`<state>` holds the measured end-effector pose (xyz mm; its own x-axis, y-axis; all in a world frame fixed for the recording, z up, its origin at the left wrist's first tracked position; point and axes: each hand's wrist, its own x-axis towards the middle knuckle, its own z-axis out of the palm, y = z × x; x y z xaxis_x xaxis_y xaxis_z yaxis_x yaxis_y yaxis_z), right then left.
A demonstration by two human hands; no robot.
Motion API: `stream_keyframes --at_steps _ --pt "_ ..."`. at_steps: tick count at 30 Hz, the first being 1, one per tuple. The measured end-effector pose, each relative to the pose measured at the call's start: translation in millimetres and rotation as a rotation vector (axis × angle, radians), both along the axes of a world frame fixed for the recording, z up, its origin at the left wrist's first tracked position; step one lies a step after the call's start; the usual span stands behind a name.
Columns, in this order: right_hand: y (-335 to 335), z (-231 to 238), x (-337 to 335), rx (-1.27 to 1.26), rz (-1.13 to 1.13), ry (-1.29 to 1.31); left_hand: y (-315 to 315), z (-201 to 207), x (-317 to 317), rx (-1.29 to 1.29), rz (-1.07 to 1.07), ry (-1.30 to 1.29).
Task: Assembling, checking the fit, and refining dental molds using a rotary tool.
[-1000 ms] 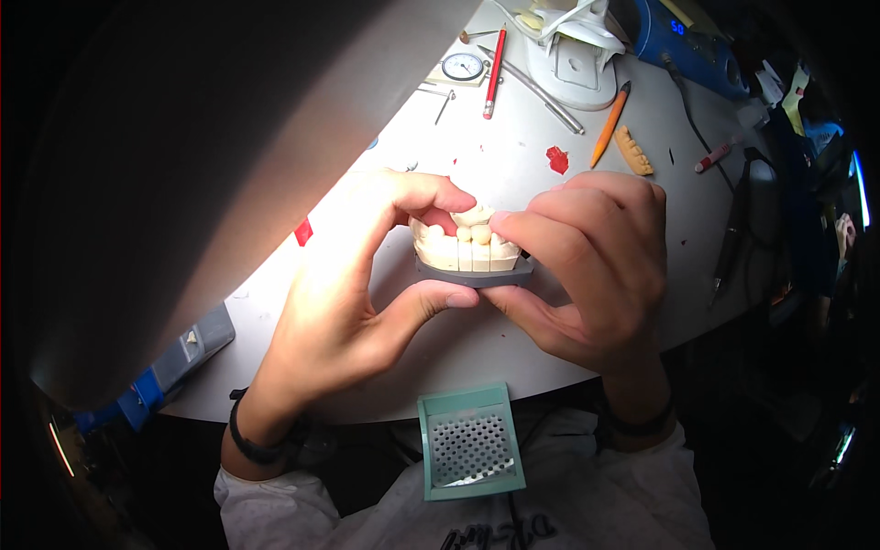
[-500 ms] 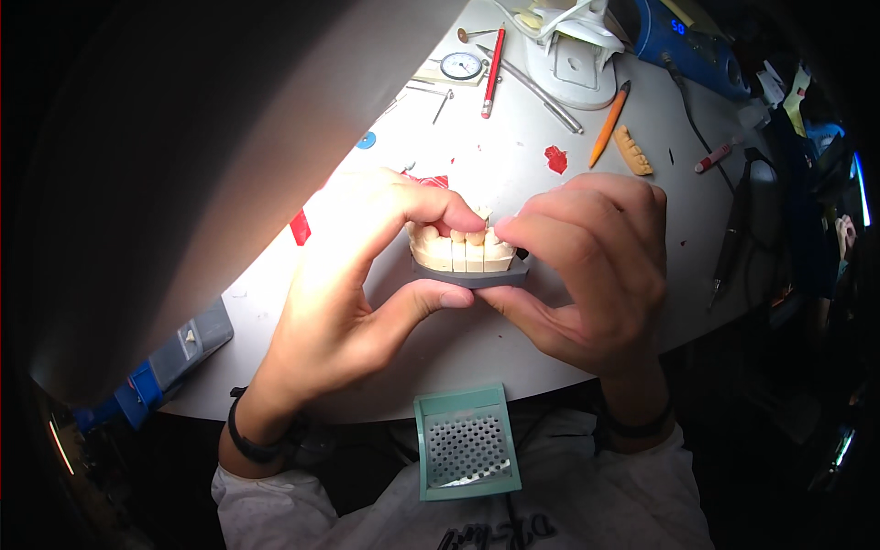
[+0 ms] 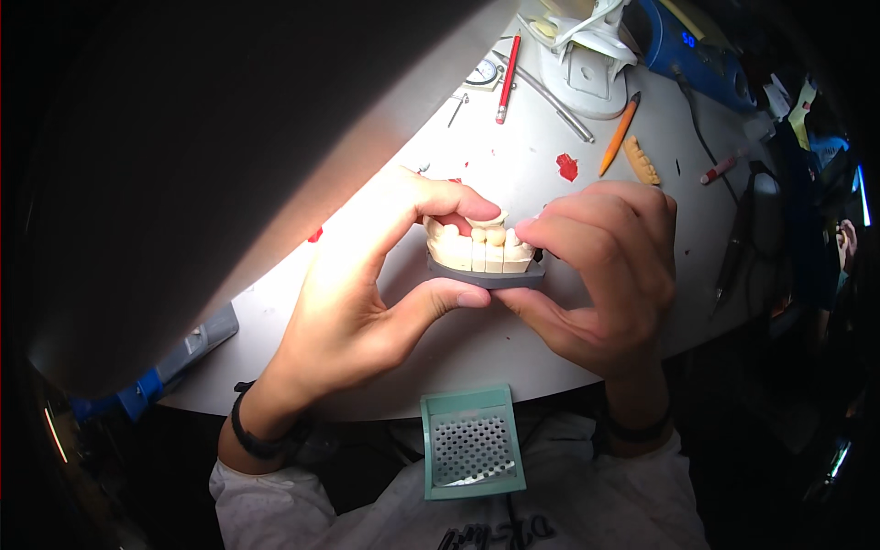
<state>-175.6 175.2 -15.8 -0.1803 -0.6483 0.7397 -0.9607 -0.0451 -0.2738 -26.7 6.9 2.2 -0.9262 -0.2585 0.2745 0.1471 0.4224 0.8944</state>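
Note:
Both of my hands hold a cream dental model (image 3: 480, 249) of a row of teeth on a dark grey base, just above the white round table (image 3: 477, 357). My left hand (image 3: 367, 293) grips it with the thumb under the base and the fingers curled over the top. My right hand (image 3: 600, 275) pinches its right end, the thumb below and the fingertips on the teeth. The far side of the model is hidden by my fingers.
Behind the hands lie a red pencil (image 3: 507, 81), an orange pencil (image 3: 620, 134), a metal rod (image 3: 552, 96), a small dial gauge (image 3: 482, 73), red wax bits (image 3: 567, 167) and another tooth piece (image 3: 641, 159). A white holder (image 3: 587, 64) stands at the back. A green perforated box (image 3: 471, 443) sits at the near edge.
The model and both hands have shifted slightly to the right and toward me. My grip on it is unchanged.

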Motion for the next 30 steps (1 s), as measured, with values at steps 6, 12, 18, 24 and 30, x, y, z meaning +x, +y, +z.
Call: stream_keyframes --at_steps 6,12,18,24,30 --pt "1 -1 -1 0.011 -0.010 0.004 -3 1 -4 -0.177 -0.019 0.069" --pt "1 2 -1 0.023 -0.021 0.001 -2 3 -3 -0.156 -0.019 0.089" --pt "3 4 -9 0.045 -0.010 -0.010 -10 1 0 -0.227 -0.032 0.118" --pt "5 4 -10 0.130 -0.016 -0.242 -11 0 12 -0.334 0.025 0.139" --pt "7 5 -11 0.223 0.029 -0.605 -13 5 8 -0.454 -0.027 0.348"
